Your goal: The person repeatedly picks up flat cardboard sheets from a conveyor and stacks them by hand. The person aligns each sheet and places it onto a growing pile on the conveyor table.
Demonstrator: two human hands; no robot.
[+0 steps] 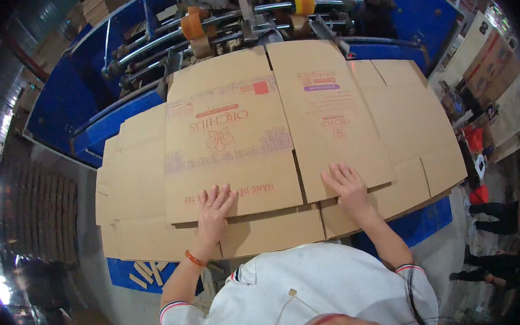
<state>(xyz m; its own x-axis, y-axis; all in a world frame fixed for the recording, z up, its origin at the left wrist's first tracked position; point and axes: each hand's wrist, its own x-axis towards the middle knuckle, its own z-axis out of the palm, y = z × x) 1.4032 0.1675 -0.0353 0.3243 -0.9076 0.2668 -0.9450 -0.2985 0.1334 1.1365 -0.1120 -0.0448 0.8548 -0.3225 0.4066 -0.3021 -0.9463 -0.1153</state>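
Note:
A flat folded cardboard box (234, 189) with red and purple print lies in front of me, a narrow gap running down between its two panels. Beneath it, wider flat cardboard sheets (137, 142) spread out to both sides. My left hand (216, 209) rests on the near edge of the left panel, fingers stretched out. On the near edge of the right panel lies my right hand (347, 186), its fingers spread flat. The far end of the box reaches up to the machine's rollers (192, 26).
A blue machine frame (63, 105) with metal shafts and orange and yellow wheels (303, 2) spans the far side. Stacked cardboard (38, 213) stands at left. Cardboard strips (149, 274) lie on a blue surface below the sheets. At right, other people's dark-clothed legs (500, 216) show.

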